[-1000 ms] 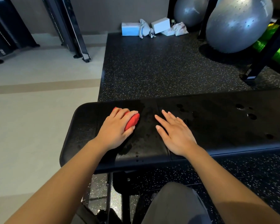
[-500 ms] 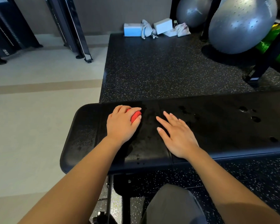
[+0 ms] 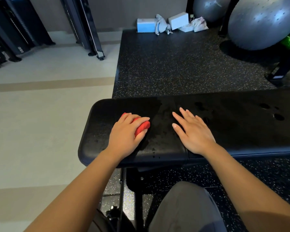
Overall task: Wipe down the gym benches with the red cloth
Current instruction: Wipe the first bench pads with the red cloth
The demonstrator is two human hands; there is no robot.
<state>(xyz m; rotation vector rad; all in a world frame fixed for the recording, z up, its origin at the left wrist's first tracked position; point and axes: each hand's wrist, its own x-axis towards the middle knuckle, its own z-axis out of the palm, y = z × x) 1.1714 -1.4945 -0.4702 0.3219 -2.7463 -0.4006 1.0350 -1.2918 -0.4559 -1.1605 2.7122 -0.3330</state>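
Note:
A black padded gym bench (image 3: 233, 131) runs across the view from centre left to the right edge. Its surface carries wet streaks and several dark drops toward the right. My left hand (image 3: 126, 136) presses a bunched red cloth (image 3: 142, 127) onto the left pad, fingers curled over it so that only its right edge shows. Flat on the bench just right of the pad seam lies my right hand (image 3: 193, 131), fingers spread, holding nothing.
Black speckled rubber matting (image 3: 174, 67) lies beyond the bench, pale flooring (image 3: 40, 114) to the left. Two grey exercise balls (image 3: 261, 22) and a rack leg (image 3: 281, 67) stand at the back right. Boxes and cloth bags (image 3: 171, 23) sit by the wall. Machine frames (image 3: 84, 27) stand at the back left. My knee (image 3: 187, 208) is below.
My left hand slid the red cloth back toward me and slightly left from the pad's far edge. My right hand stayed flat in place.

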